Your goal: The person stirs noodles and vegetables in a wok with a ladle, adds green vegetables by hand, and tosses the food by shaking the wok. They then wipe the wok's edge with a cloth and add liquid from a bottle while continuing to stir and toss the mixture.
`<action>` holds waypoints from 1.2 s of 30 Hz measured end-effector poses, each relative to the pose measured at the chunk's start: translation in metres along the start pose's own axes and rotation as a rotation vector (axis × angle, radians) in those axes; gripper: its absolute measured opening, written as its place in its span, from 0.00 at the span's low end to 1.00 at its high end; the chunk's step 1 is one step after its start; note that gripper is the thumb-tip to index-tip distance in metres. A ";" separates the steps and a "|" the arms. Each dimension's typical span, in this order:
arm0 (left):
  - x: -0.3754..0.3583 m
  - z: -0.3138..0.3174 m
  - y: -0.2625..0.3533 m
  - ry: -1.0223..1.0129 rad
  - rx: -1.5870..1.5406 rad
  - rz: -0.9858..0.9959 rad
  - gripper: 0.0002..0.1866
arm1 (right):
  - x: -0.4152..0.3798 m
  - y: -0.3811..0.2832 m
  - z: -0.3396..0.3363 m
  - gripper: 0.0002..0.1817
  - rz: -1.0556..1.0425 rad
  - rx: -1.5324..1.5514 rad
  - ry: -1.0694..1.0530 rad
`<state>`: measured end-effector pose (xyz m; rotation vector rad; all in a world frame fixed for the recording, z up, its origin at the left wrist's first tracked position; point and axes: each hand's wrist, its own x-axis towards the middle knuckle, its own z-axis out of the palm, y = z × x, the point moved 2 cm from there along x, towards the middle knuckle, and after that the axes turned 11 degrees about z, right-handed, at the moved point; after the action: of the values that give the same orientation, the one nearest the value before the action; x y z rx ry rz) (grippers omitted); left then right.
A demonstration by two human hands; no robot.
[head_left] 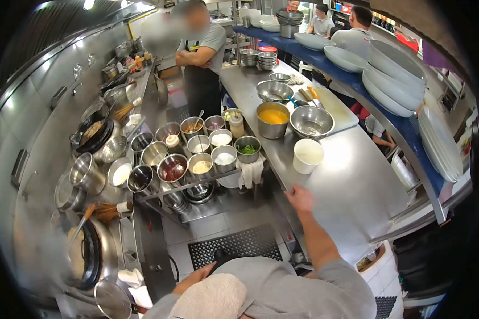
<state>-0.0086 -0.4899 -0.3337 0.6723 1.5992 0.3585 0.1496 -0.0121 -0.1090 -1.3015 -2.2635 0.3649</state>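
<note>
My right hand is at the near edge of the steel counter, its fingers curled and nothing visible in them. Closest to it stands a white tub, with a steel bowl and a pot of orange-yellow liquid behind. My left hand is low by my waist, near the dark apron; its fingers are partly hidden and I cannot see anything held. A light towel lies over my left shoulder.
Steel seasoning containers fill a rack ahead. Woks line the stove on the left. Large white bowls stand on the blue shelf at right. A person with crossed arms stands beyond the rack. A black rubber mat covers part of the floor.
</note>
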 end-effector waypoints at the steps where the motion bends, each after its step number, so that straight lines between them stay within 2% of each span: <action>1: -0.001 0.006 0.005 -0.001 -0.007 0.003 0.25 | 0.001 0.003 0.002 0.19 -0.003 0.029 -0.014; 4: -0.003 0.012 0.015 0.003 -0.008 0.008 0.26 | 0.002 0.008 0.008 0.19 -0.042 0.075 0.011; 13: -0.015 0.026 0.031 0.015 -0.029 -0.019 0.28 | 0.003 0.011 0.005 0.16 0.030 0.159 -0.123; 31: -0.022 0.025 0.036 0.000 -0.088 -0.016 0.32 | 0.003 0.011 0.000 0.15 -0.005 0.208 -0.090; 34: -0.023 0.027 0.041 -0.011 -0.137 0.005 0.32 | 0.004 0.013 0.005 0.15 -0.094 0.198 -0.030; 36: -0.026 0.028 0.045 -0.031 -0.207 0.024 0.33 | 0.003 0.015 0.009 0.15 -0.027 0.227 -0.107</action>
<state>0.0293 -0.4750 -0.2913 0.5367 1.5009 0.5211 0.1548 -0.0018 -0.1226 -1.1588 -2.2472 0.6752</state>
